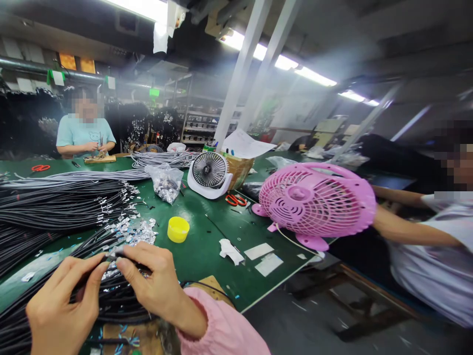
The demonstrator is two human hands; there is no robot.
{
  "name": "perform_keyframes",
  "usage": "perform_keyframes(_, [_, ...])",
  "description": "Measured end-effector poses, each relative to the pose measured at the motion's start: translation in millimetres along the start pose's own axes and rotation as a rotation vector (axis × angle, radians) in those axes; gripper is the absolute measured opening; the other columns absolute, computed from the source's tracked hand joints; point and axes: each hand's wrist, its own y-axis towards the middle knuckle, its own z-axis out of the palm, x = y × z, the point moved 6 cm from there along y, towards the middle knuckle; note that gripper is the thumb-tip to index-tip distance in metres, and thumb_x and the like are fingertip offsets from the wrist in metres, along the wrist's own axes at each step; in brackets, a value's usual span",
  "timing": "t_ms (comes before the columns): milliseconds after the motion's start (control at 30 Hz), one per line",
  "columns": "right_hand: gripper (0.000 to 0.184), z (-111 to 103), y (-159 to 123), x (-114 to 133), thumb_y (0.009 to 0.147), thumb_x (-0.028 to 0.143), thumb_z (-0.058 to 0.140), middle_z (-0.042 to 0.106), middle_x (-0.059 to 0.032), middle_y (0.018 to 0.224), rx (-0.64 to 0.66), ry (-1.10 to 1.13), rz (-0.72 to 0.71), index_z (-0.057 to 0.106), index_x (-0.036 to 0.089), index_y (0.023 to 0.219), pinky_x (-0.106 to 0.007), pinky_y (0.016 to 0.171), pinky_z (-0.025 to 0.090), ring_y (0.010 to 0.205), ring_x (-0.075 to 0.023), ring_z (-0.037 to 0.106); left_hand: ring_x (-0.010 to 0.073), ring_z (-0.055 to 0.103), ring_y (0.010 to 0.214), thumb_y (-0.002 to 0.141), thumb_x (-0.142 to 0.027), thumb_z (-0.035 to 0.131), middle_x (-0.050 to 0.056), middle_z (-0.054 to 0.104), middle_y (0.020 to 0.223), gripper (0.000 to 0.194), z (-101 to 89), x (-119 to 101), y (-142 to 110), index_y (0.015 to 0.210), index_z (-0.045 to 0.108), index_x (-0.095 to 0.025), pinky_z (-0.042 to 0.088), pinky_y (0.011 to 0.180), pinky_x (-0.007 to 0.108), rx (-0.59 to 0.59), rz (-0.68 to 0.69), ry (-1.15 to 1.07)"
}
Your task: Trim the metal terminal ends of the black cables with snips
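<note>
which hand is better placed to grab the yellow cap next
Right, probably. The right hand lies nearer the yellow cap, with bare green table between them. The left hand sits farther off; both pinch the same black cable.

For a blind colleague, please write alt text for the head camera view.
Two bare hands, the left hand and the right hand, pinch one black cable over a bundle of black cables on a green table. Nearby are a yellow cap, a pink fan and a white fan; other people sit at the table.
</note>
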Motion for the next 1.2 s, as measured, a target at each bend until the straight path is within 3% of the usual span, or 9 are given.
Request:
perform_keyframes(167, [0.066, 0.3, -2.5, -1.1, 0.116, 0.038, 0.039, 0.058, -0.0008, 0.053, -0.007, 0.008, -0.019, 0.061, 0.019, 0.056, -0.025, 0.045, 0.036, 0.047, -0.0111, 0.051, 0.012, 0.063, 0.043, 0.091, -0.081, 0.056, -0.005, 0.07, 0.054, 0.063, 4.7, 6.6, 18.1, 0.062, 0.072, -0.027, 0.051, 0.043, 0.018, 0.105, -0.202, -0.2])
perform_keyframes(267, [0.051, 7.0, -7.3, -9.3, 0.109, 0.031, 0.053, 0.061, -0.0002, 0.056, 0.08, 0.114, 0.054, 0.068, 0.02, 0.062, -0.024, 0.046, 0.037, 0.048, -0.0113, 0.05, 0.0124, 0.054, 0.034, 0.08, -0.091, 0.056, -0.003, 0.06, 0.042, 0.074, 14.3, 15.4, 21.2, 0.05, 0.068, -0.025, 0.044, 0.031, 0.02, 0.31, -0.389, -0.355])
perform_keyframes(333, [0.033, 10.0, -9.4, -18.2, 0.101, 0.026, 0.063, 0.066, 0.0001, 0.061, 0.113, 0.191, 0.189, 0.075, 0.021, 0.071, -0.023, 0.05, 0.041, 0.052, -0.012, 0.053, 0.0132, 0.057, 0.036, 0.077, -0.092, 0.059, -0.002, 0.063, 0.044, 0.073, 13.1, 17.0, 20.4, 0.052, 0.071, -0.025, 0.047, 0.033, 0.02, 0.316, -0.424, -0.385])
perform_keyframes(433, [0.019, 10.4, -9.4, -27.2, 0.092, 0.03, 0.073, 0.065, 0.0011, 0.061, 0.093, 0.267, 0.361, 0.08, 0.02, 0.078, -0.024, 0.051, 0.041, 0.055, -0.0131, 0.053, 0.0136, 0.067, 0.046, 0.078, -0.085, 0.068, -0.002, 0.073, 0.056, 0.061, 3.9, 10.7, 19.3, 0.061, 0.076, -0.027, 0.055, 0.044, 0.018, 0.158, -0.323, -0.321])
perform_keyframes(533, [0.021, 13.0, -8.9, -28.0, 0.087, 0.029, 0.077, 0.054, 0.0037, 0.056, 0.101, 0.311, 0.399, 0.075, 0.018, 0.069, -0.024, 0.048, 0.033, 0.051, -0.0108, 0.044, 0.0107, 0.066, 0.046, 0.086, -0.07, 0.071, -0.004, 0.075, 0.06, 0.047, 1.7, 0.7, 17.1, 0.066, 0.078, -0.028, 0.053, 0.045, 0.015, 0.076, -0.181, -0.251])
perform_keyframes(733, [0.033, 15.8, -11.7, -23.4, 0.081, 0.009, 0.066, 0.045, 0.0045, 0.054, 0.1, 0.322, 0.301, 0.049, 0.018, 0.054, -0.024, 0.048, 0.027, 0.05, -0.0087, 0.041, 0.0103, 0.066, 0.044, 0.093, -0.061, 0.068, -0.005, 0.074, 0.058, 0.042, 5.2, 2.0, 17.8, 0.068, 0.077, -0.028, 0.05, 0.043, 0.015, 0.09, -0.111, -0.235])
perform_keyframes(1033, [0.033, 17.3, -13.6, -27.7, 0.078, 0.007, 0.061, 0.04, 0.006, 0.053, 0.11, 0.344, 0.317, 0.045, 0.021, 0.053, -0.025, 0.048, 0.026, 0.049, -0.0093, 0.037, 0.0117, 0.065, 0.045, 0.092, -0.047, 0.066, -0.005, 0.072, 0.056, 0.035, 7.4, -4.1, 22.3, 0.064, 0.074, -0.027, 0.05, 0.044, 0.017, 0.139, -0.116, -0.249])
perform_keyframes(1133, [0.03, 18.1, -13.2, -27.3, 0.081, 0.013, 0.061, 0.042, 0.0053, 0.054, 0.139, 0.415, 0.306, 0.048, 0.021, 0.055, -0.026, 0.05, 0.029, 0.051, -0.0104, 0.039, 0.0104, 0.063, 0.042, 0.094, -0.04, 0.064, -0.007, 0.066, 0.052, 0.034, 7.0, -8.2, 23.9, 0.064, 0.074, -0.028, 0.048, 0.043, 0.016, 0.205, -0.041, -0.284])
perform_keyframes(1200, [0.029, 18.5, -12.1, -31.5, 0.084, 0.019, 0.061, 0.044, 0.0046, 0.056, 0.165, 0.457, 0.415, 0.05, 0.02, 0.057, -0.026, 0.052, 0.031, 0.055, -0.0111, 0.04, 0.0098, 0.062, 0.043, 0.095, -0.036, 0.064, -0.007, 0.066, 0.055, 0.029, 4.6, -8.3, 21.9, 0.069, 0.075, -0.029, 0.048, 0.044, 0.015, 0.202, 0.025, -0.27])
